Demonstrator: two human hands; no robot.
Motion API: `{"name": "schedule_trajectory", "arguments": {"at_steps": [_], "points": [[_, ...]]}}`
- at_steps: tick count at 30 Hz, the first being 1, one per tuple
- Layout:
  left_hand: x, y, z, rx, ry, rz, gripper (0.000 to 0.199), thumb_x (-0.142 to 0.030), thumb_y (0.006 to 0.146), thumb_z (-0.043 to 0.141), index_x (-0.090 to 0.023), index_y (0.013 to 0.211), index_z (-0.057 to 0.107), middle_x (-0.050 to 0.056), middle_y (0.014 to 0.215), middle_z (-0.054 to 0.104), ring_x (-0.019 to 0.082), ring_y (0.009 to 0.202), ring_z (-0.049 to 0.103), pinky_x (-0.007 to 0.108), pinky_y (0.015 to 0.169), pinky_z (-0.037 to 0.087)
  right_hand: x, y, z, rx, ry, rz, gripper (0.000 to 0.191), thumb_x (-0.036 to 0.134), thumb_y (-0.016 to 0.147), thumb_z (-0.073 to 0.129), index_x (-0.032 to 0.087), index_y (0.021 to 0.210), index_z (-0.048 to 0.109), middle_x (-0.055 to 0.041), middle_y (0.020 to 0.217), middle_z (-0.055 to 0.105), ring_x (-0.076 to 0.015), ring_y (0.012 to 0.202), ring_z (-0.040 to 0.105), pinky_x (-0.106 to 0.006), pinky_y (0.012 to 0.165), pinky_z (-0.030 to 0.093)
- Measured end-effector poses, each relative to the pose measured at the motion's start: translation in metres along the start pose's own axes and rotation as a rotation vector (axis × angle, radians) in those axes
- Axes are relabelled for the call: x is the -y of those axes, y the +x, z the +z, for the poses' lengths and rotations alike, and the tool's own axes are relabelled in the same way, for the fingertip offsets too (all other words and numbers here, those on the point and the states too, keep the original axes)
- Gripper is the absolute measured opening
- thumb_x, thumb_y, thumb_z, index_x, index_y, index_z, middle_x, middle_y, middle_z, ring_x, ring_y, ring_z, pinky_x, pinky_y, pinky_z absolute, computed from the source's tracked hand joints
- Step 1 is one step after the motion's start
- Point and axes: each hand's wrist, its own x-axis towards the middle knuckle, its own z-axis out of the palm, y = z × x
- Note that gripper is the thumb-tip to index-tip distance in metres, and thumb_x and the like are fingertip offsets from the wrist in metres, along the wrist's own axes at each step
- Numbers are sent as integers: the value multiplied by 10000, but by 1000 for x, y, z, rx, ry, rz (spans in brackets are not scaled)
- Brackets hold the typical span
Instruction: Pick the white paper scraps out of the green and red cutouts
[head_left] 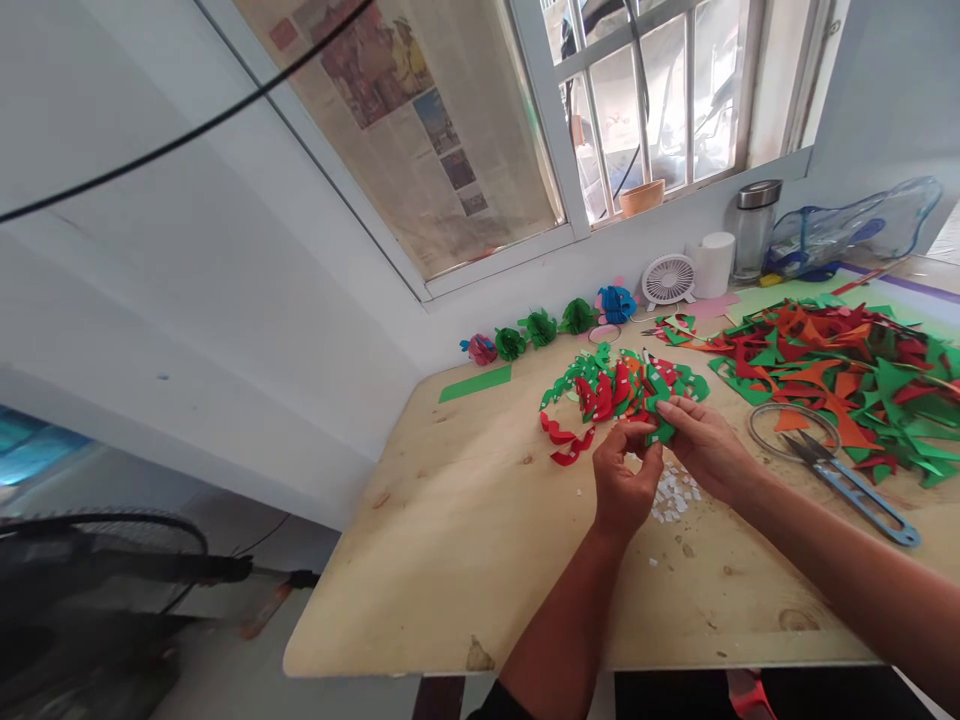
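Both hands meet over the right half of the table. A green cut paper piece (661, 424) with small white squares on it sits between my left hand (627, 478) and my right hand (703, 446), the fingers of each closed on it. Right behind lies a heap of red and green paper cut-outs (611, 385), many dotted with the same white squares. Red wavy strips (566, 440) curl at its left edge. Small white paper bits (673, 493) are scattered beneath my hands.
Blue thread snips (862, 490) and a tape roll (757, 440) lie to the right, before a big pile of paper scraps (832, 365). Along the wall stand folded-paper figures (540, 327), a small white fan (669, 280) and a glass bottle (754, 235).
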Motion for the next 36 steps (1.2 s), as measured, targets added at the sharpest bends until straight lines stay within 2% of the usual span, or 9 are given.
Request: {"name": "schedule_trajectory", "arguments": {"at_steps": [6, 10, 15, 20, 23, 27, 30, 36], "points": [[6, 1, 2, -57, -201, -128, 220, -284, 738, 639, -159, 915, 601, 27, 784, 604, 107, 681, 556, 240, 667, 474, -2, 1, -2, 47, 5, 34, 245, 458, 707, 708, 218, 715, 664, 11, 685, 638, -130, 630, 550, -260, 621, 449], [6, 3, 2, -95, -264, -173, 259, -329, 726, 655, -159, 907, 583, 34, 790, 599, 116, 689, 560, 245, 650, 476, -2, -1, -3, 101, -31, 53, 231, 454, 730, 684, 225, 761, 678, 0, 714, 638, -148, 671, 560, -277, 642, 457], [5, 3, 2, -90, -231, -165, 257, -337, 731, 653, -161, 905, 581, 38, 790, 603, 126, 720, 574, 253, 685, 470, -3, -2, -3, 90, -120, 9, 226, 382, 642, 777, 199, 712, 665, 9, 701, 608, -115, 626, 522, -242, 604, 433], [5, 1, 1, -84, -197, -144, 216, -299, 741, 641, -161, 898, 586, 30, 784, 605, 115, 693, 565, 244, 669, 466, -3, 0, -3, 68, -190, -35, 268, 418, 627, 778, 198, 711, 651, 6, 666, 590, -122, 600, 501, -248, 575, 429], [4, 3, -1, -146, -194, -165, 237, -299, 734, 650, -154, 913, 593, 32, 799, 612, 114, 700, 570, 244, 672, 466, -3, 1, -4, 58, -239, -52, 280, 441, 637, 766, 202, 743, 666, -6, 709, 618, -130, 627, 516, -248, 586, 431], [-1, 10, -5, -216, -294, -265, 301, -359, 720, 666, -144, 927, 628, 52, 843, 643, 131, 752, 600, 254, 700, 472, -4, -1, -4, 54, -347, -92, 273, 465, 647, 753, 218, 738, 677, -4, 671, 617, -128, 595, 494, -247, 557, 412], [-4, 16, -7, -193, -422, -388, 347, -396, 674, 700, -138, 903, 663, 57, 831, 671, 148, 764, 623, 270, 722, 481, -5, -3, -3, 94, -452, -133, 276, 482, 652, 739, 223, 721, 674, -7, 670, 631, -146, 610, 515, -263, 564, 418], [-1, 20, -7, -280, -543, -501, 342, -372, 571, 771, -133, 796, 676, 26, 733, 667, 113, 628, 606, 262, 678, 486, -11, 1, -6, 160, -545, -192, 246, 447, 612, 761, 225, 664, 667, 5, 594, 612, -195, 645, 564, -293, 567, 444]]}}
